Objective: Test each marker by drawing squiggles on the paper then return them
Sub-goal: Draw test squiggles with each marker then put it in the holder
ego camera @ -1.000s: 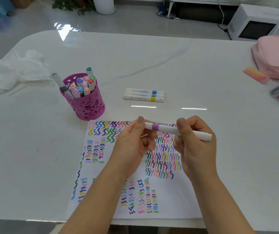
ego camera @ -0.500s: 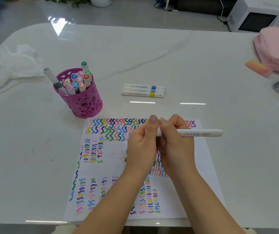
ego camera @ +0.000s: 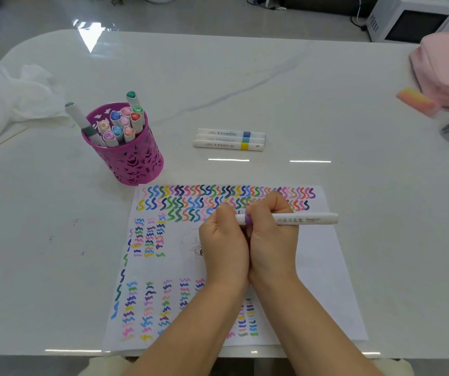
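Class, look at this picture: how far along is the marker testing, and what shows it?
Done: the paper is mostly filled with squiggles, and many markers stand in the pink cup. In hand: left hand and right hand grip a purple-banded marker. Left: probably the three markers lying beyond the paper.

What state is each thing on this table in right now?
Paper, flat, partly filled with squiggles.
Purple-banded marker, held level over the paper, left end hidden.
Left grip, curled round the marker's left end.
Right grip, curled round its barrel.
Pink holder, upright, holding capped markers.
Three white markers, lying side by side, capped.
Tissue, crumpled.
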